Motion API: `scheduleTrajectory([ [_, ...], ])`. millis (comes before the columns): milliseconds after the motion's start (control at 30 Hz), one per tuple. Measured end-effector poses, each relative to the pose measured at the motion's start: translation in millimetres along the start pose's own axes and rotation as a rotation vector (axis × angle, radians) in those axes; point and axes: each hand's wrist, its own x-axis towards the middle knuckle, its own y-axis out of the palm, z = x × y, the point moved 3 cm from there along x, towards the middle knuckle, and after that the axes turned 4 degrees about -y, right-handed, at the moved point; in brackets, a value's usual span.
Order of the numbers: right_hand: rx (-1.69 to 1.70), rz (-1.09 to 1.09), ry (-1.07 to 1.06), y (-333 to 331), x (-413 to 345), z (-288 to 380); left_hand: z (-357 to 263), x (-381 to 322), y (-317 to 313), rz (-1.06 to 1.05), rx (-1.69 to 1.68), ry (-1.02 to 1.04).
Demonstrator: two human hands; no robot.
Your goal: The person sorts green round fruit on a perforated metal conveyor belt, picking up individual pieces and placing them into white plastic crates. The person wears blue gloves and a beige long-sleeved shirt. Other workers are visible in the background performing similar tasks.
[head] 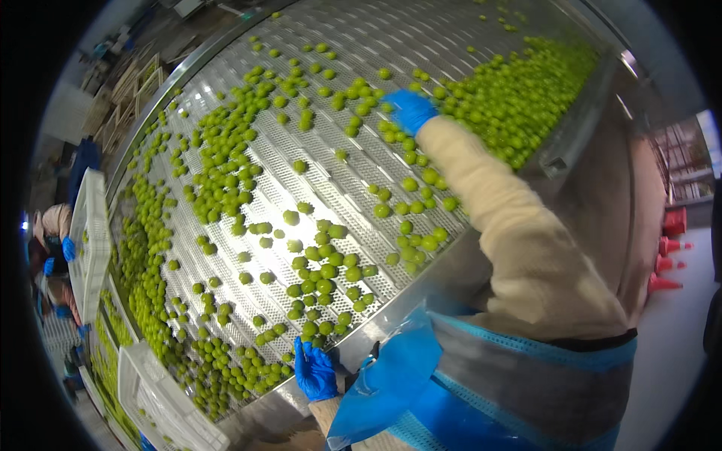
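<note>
My right hand (412, 111), in a blue glove, reaches out over a perforated, ribbed metal sorting table (333, 186). Its blurred fingers are among scattered small round green fruits (361, 93), beside a dense heap of the same fruits (513, 101). Whether it grips any cannot be told. Close to my body, my left hand (316, 371), also blue-gloved, rests at the table's metal rim (389, 304). One finger points up and apart from the others, and no fruit shows in it. A loose cluster of green fruits (324, 286) lies just beyond that hand.
White plastic crates (163, 400) stand along the left end, near a thick band of fruits (146, 270). Past another white crate (90, 242), co-workers' blue-gloved hands (68, 248) show. Orange-red traffic cones (665, 283) stand on the floor at right.
</note>
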Motion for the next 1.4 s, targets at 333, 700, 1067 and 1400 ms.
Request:
scheduleTrajectory([
  [333,-0.242,0.240,0.259,-17,-9,-108,14,16,88,-0.055,-0.188,-0.103],
  [700,0.923,0.629,-0.249,113,-195,150,31,95,186,-0.170,0.312,0.013],
  [1067,1.591,1.229,0.209,127,-243,184,37,85,187,-0.203,-0.139,0.004],
  [1400,1.755,1.138,0.488,106,-228,162,37,99,218,0.208,-0.097,-0.019],
])
